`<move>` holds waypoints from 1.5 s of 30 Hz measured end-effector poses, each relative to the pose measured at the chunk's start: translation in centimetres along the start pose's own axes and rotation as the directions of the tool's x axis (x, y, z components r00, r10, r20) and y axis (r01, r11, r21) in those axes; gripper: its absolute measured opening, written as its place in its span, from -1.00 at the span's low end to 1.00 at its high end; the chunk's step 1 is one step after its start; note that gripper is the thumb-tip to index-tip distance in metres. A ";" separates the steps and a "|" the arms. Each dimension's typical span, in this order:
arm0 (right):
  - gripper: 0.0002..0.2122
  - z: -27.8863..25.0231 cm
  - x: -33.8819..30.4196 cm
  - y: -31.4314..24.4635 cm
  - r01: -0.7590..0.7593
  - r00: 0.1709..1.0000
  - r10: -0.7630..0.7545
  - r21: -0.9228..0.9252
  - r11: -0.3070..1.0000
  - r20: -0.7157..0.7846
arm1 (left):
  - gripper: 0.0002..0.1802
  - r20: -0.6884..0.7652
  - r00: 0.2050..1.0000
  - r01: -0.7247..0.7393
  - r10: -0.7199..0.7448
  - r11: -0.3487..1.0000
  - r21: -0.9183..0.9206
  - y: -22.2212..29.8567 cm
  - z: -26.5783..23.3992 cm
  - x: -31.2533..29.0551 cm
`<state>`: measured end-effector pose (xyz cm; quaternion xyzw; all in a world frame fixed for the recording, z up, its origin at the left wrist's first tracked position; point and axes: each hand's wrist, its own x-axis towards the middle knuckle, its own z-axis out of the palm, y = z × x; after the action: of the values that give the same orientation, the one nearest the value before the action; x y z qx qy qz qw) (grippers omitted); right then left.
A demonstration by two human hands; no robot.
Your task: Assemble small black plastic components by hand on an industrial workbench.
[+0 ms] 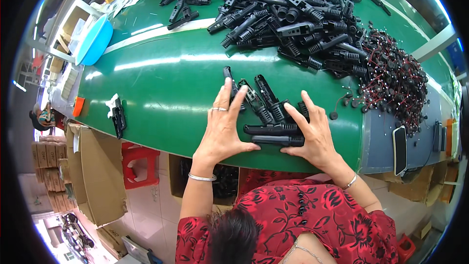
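Observation:
My left hand (222, 129) is spread at the left ends of two black plastic housings lying sideways, its thumb near the lower housing (278, 140). My right hand (315, 132) is also spread, at their right ends, its thumb just below the lower one. Directly above that lies the upper housing (271, 129). Beyond these, several more black housings (266, 93) slant away on the green table (171, 112). One slim black piece (228, 73) shows behind my left fingertips. Whether my fingers press on any part is hard to see.
A large heap of black housings (293, 14) covers the far table. Right of it sits a pile of small round black parts with red wires (393, 78). A phone (399, 150) lies at the right. A blue basin (95, 41) and a lone black housing (118, 117) are left.

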<state>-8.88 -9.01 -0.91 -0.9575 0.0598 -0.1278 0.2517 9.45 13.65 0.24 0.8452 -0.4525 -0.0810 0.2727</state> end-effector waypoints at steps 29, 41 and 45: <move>-0.11 -2.1 0.9 -2.5 0.161 0.981 -0.151 -0.075 0.984 0.125 | 0.58 0.346 0.937 -0.068 -0.050 0.944 0.322 1.8 0.7 6.2; -0.25 -0.8 0.7 -1.2 0.206 0.977 -0.208 0.036 0.978 0.048 | 0.27 0.258 0.963 -0.146 0.076 0.953 0.265 1.6 -2.2 0.6; -0.24 -0.4 2.1 -0.3 0.259 0.964 -0.259 0.012 0.966 0.055 | 0.16 0.045 0.985 -0.173 0.167 0.944 0.280 0.8 -0.3 -0.2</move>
<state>-6.98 -9.28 0.05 -0.9596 -0.0731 -0.1329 0.2368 8.92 13.56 0.93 0.8323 -0.5335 -0.0003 0.1503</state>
